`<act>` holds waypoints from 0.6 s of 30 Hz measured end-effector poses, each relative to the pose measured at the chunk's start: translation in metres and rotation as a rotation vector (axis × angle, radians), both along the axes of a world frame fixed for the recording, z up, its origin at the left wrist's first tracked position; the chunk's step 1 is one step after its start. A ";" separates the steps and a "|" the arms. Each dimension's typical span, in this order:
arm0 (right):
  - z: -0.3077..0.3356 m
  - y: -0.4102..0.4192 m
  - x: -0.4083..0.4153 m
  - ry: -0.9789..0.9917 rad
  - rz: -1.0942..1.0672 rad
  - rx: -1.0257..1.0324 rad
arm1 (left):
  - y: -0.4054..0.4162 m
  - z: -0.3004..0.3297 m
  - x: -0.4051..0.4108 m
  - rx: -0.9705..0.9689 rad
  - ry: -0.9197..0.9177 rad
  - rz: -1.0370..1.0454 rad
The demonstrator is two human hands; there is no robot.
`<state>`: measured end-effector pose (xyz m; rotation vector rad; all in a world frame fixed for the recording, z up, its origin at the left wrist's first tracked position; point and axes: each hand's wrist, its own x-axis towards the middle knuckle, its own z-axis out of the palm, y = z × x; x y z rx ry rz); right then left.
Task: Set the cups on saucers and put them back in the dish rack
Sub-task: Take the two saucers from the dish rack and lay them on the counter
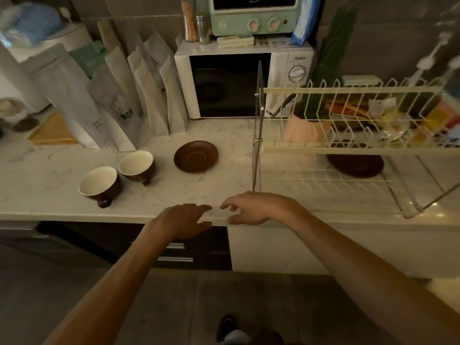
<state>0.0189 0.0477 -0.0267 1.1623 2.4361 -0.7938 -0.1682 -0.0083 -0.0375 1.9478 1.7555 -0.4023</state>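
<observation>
So we find two brown cups (pixel 98 184) (pixel 136 166) side by side on the counter (pixel 49 188), one saucer (pixel 196 156) just right of them, another saucer (pixel 356 163) under the dish rack (pixel 348 148). Our left hand (pixel 183 220) and right hand (pixel 251 207) hover empty, fingers loosely spread. We judge pairing not yet begun; next comes lifting a cup onto the near saucer. Nothing blocks that; paper bags (pixel 139 95) and microwave (pixel 244 83) stand behind

Marble counter (pixel 211 190), two cups (pixel 99 183) (pixel 136 166), brown saucer (pixel 196 156) (empty), dish rack (pixel 348 145)
</observation>
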 end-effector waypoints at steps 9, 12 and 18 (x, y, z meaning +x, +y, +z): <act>0.015 -0.019 0.109 -0.091 -0.137 0.118 | -0.011 0.015 0.092 -0.016 -0.127 -0.144; 0.021 -0.018 0.148 -0.189 -0.229 0.208 | -0.007 0.024 0.128 -0.009 -0.101 -0.215; 0.025 -0.015 0.204 -0.190 -0.515 0.335 | 0.020 0.030 0.185 0.028 -0.128 -0.265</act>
